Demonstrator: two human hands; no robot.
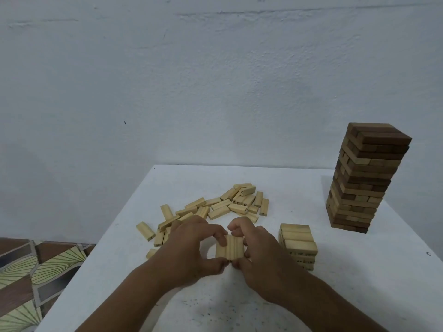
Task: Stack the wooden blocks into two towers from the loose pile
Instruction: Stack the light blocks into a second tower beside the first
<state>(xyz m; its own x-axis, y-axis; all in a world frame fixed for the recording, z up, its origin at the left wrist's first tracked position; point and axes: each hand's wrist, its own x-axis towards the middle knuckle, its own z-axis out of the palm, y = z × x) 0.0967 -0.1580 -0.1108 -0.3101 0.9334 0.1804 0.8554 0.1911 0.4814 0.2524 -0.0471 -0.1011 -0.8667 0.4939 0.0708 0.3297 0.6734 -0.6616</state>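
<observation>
Three pale wooden blocks lie side by side as one flat group on the white table. My left hand grips the group's left side, thumb at the near edge and fingers on the far edge. My right hand grips its right side the same way. A loose pile of pale blocks spreads behind my hands. To the right stands a short pale stack, a few layers high. A tall tower of darker brown blocks stands at the far right.
The table's left edge runs diagonally from the far corner toward me, with patterned floor tiles below it. A pale blue wall rises behind the table. One pale block lies apart at the pile's left end.
</observation>
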